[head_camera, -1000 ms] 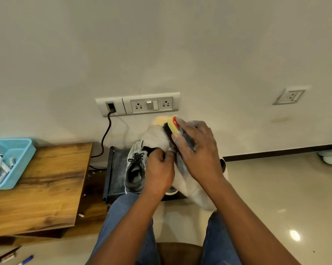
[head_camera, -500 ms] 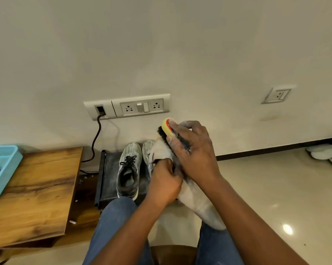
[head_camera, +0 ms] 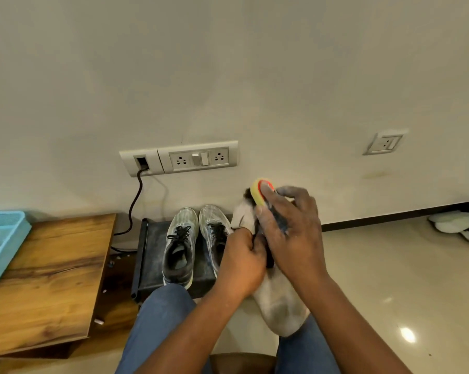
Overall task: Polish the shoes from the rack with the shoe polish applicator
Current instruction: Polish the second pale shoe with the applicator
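The white shoe (head_camera: 279,300) is held over the lap, toe pointing toward 11 o'clock, just right of the grey pair (head_camera: 179,244) on the black rack (head_camera: 152,265). The left hand (head_camera: 241,263) grips its collar, fingers curled into the opening. The right hand (head_camera: 290,233) is clamped on the polish applicator (head_camera: 259,193), whose yellow end shows at 12 o'clock near the toe. The shoe looks light, with a soft upper that would likely give under pressure, so bracing at the firmer collar or sole seems wise.
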